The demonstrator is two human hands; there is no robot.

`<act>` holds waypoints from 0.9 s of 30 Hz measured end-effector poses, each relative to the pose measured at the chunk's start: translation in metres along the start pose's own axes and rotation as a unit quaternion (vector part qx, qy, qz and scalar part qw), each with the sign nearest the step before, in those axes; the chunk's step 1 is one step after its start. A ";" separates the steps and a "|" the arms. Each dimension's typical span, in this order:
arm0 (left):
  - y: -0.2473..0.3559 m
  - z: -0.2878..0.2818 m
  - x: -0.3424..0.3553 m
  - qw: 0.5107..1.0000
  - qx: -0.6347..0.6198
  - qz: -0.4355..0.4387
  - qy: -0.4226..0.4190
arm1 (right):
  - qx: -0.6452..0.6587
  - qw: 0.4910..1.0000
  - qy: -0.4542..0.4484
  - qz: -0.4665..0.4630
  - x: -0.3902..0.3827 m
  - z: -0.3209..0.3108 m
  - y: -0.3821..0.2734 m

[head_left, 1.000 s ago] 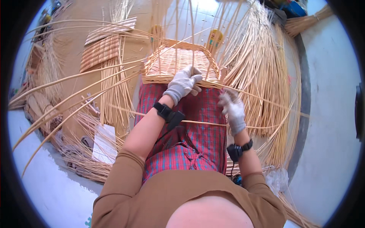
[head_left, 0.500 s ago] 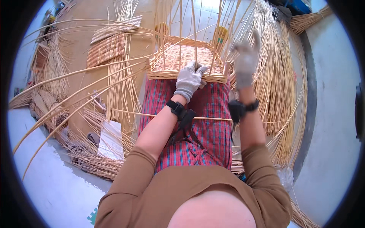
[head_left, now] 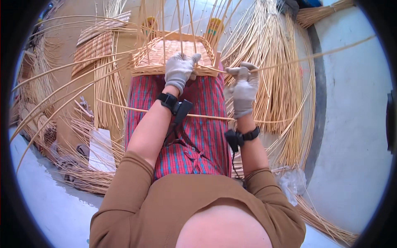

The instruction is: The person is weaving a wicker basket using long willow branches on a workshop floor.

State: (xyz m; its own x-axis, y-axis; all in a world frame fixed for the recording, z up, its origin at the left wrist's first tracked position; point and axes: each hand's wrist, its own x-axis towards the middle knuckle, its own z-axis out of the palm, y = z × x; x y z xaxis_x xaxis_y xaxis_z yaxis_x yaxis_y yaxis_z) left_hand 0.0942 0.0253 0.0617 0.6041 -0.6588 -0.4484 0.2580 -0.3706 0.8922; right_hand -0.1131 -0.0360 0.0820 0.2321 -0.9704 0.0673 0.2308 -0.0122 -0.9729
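Observation:
A shallow rectangular wicker basket rests across my knees, with thin stakes standing up around its sides. My left hand, in a pale work glove, is closed on the middle of the near wall, thumb pointing to the right. Beyond the near right corner, my gloved right hand pinches a long willow rod. That rod leaves the corner of the weave, passes through my fingers and stretches far out to the upper right. Whatever my left fingertips press inside the weave is hidden.
Long rods fan out leftward from the basket. A large bundle of peeled rods lies to the right. One loose rod crosses the red checked cloth over my legs. Woven panels and a white sheet lie left.
My right hand has come down from a raised, blurred position to the basket's near right corner, and a rod now shows in its fingers. My left hand keeps hold of the near wall.

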 end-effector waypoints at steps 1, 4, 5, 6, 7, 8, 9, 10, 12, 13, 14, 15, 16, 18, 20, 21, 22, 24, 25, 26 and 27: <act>0.001 -0.002 0.002 1.000 -0.007 -0.011 -0.024 | 0.022 0.999 0.018 0.037 0.000 -0.001 -0.007; 0.004 -0.014 -0.003 0.995 -0.023 0.026 -0.089 | -0.544 0.809 -0.204 -0.092 -0.022 0.015 -0.024; 0.004 -0.021 -0.009 0.992 -0.037 0.034 -0.118 | -0.574 0.721 -0.316 -0.227 -0.030 0.021 -0.029; 0.006 -0.031 -0.014 0.987 0.005 0.069 -0.147 | -0.498 0.796 -0.334 -0.086 -0.052 0.033 -0.028; 0.003 -0.040 -0.028 0.982 0.060 0.119 -0.134 | -0.420 0.823 -0.378 0.058 -0.071 0.039 -0.030; -0.001 -0.057 -0.044 0.955 0.153 0.218 -0.131 | -0.426 0.818 -0.386 0.007 -0.069 0.039 -0.030; -0.007 -0.075 -0.062 0.931 0.203 0.262 -0.151 | -0.424 0.788 -0.446 0.004 -0.076 0.038 -0.031; -0.008 -0.094 -0.071 0.867 0.250 0.403 -0.153 | -0.483 0.806 -0.335 -0.072 -0.074 0.032 -0.030; -0.007 -0.144 -0.084 0.752 0.467 0.462 -0.051 | -0.476 0.846 -0.139 -0.195 -0.066 0.018 -0.029; -0.006 -0.159 -0.086 0.746 0.481 0.461 0.013 | -0.410 0.883 0.005 -0.229 -0.059 0.012 -0.029; -0.006 -0.167 -0.086 0.810 0.411 0.418 0.021 | -0.404 0.887 -0.036 -0.223 -0.060 0.011 -0.026; -0.007 -0.171 -0.085 0.863 0.325 0.384 0.034 | -0.389 0.899 -0.051 -0.193 -0.056 0.010 -0.027; -0.008 -0.173 -0.085 0.923 0.220 0.308 0.063 | -0.363 0.912 -0.036 -0.187 -0.058 0.015 -0.026; -0.015 -0.164 -0.080 0.842 0.335 0.418 -0.069 | -0.097 0.980 -0.168 0.040 -0.064 0.032 -0.029; -0.023 -0.154 -0.074 0.831 0.336 0.427 -0.120 | 0.018 0.952 -0.286 0.109 -0.064 0.050 -0.036; -0.026 -0.151 -0.072 0.860 0.292 0.402 -0.115 | 0.044 0.971 -0.217 0.091 -0.061 0.057 -0.038; -0.027 -0.153 -0.066 0.875 0.246 0.392 -0.142 | 0.059 0.978 -0.182 0.078 -0.053 0.058 -0.042; -0.026 -0.159 -0.059 0.932 0.229 0.282 0.017 | 0.122 0.991 -0.046 0.032 -0.033 0.055 -0.039; -0.025 -0.159 -0.057 0.952 0.203 0.215 0.079 | 0.121 0.989 -0.069 0.055 -0.021 0.047 -0.034; -0.025 -0.160 -0.059 0.948 0.228 0.192 0.108 | 0.133 0.988 -0.063 0.055 -0.013 0.042 -0.023; -0.023 -0.156 -0.059 0.950 0.219 0.214 0.054 | 0.148 0.986 -0.033 0.065 -0.006 0.035 -0.012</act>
State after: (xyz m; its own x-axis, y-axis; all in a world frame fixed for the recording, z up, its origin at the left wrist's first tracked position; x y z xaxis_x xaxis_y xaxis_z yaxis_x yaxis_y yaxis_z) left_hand 0.1702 0.1751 0.0764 0.6627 -0.7486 -0.0195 -0.3532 -0.3353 0.8734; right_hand -0.0838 -0.0214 0.1015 0.3367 -0.9411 -0.0309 0.4587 0.1926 -0.8675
